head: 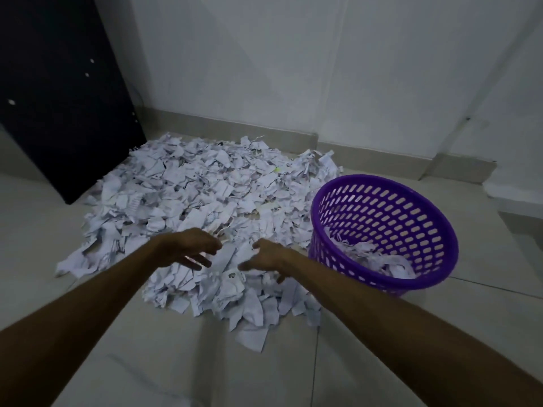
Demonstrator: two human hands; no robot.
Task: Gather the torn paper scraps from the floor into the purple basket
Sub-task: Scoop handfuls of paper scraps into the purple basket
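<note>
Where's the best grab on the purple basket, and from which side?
Grip the purple basket at its near rim, coming from above with the right hand, probably. It tilts with its mouth toward the camera, so that rim is exposed, and the slotted wall lets fingers hook. Paper scraps lie inside.

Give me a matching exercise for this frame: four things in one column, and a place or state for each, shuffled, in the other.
Things:
1. purple basket
2. paper scraps
3. black cabinet
4. hands (left hand, right hand)

Places or states:
A. far left, against the wall
B. open, over the near part of the pile
C. right of the pile, tilted, a few scraps inside
D. spread over the floor

Pairs: 1-C, 2-D, 3-A, 4-B
</note>
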